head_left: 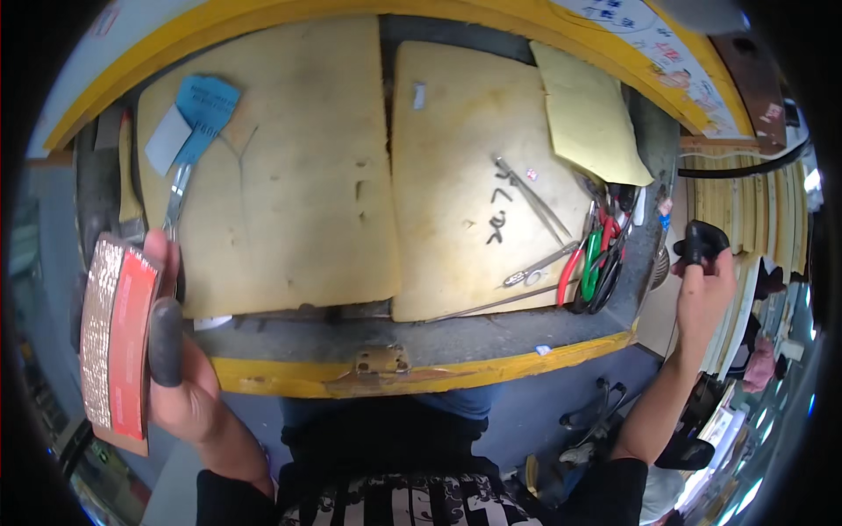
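My left hand point(189, 386) is closed round a flat board point(114, 342) at the left edge of the bench. The board carries a shiny silver textured strip and a red strip side by side. A dark finger cot covers the thumb. Off the bench's right side, my right hand point(709, 279) is held up with bent fingers, black covers on the fingertips. Whether anything sits between those fingertips is hidden. Near the left hand lie scissors point(176, 197) and a wooden-handled brush point(129, 180).
Two yellowed mats point(307, 175) cover the bench. Tweezers point(537, 200) and several pliers with red, green and black handles point(594, 254) lie right. A blue card point(209, 105) lies upper left, a yellow sheet point(589, 110) upper right. Stacked boards point(754, 206) stand beyond the right side.
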Demonstrator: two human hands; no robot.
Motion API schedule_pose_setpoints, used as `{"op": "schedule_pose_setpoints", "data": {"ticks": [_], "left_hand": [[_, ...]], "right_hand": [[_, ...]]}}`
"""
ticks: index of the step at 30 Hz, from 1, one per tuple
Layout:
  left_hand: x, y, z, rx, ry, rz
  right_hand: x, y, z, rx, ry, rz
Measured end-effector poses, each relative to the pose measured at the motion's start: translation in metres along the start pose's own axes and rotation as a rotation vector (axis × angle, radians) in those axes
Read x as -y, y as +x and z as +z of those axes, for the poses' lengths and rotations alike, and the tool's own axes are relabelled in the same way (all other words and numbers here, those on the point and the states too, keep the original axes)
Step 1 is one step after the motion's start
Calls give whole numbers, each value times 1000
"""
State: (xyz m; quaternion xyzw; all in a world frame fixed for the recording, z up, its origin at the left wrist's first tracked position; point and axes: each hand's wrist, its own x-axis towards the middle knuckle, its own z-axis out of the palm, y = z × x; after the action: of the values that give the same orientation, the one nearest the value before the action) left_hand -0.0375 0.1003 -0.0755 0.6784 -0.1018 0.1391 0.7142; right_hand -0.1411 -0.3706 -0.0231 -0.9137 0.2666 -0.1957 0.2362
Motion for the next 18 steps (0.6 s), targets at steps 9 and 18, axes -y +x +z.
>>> {"op": "schedule_pose_setpoints", "data": {"ticks": [9, 18], "left_hand": [[5, 3, 8, -104, -21, 27], [7, 3, 7, -45, -8, 45]], "right_hand": [[74, -9, 76, 424, -393, -633], [68, 0, 84, 454, -97, -641]]}}
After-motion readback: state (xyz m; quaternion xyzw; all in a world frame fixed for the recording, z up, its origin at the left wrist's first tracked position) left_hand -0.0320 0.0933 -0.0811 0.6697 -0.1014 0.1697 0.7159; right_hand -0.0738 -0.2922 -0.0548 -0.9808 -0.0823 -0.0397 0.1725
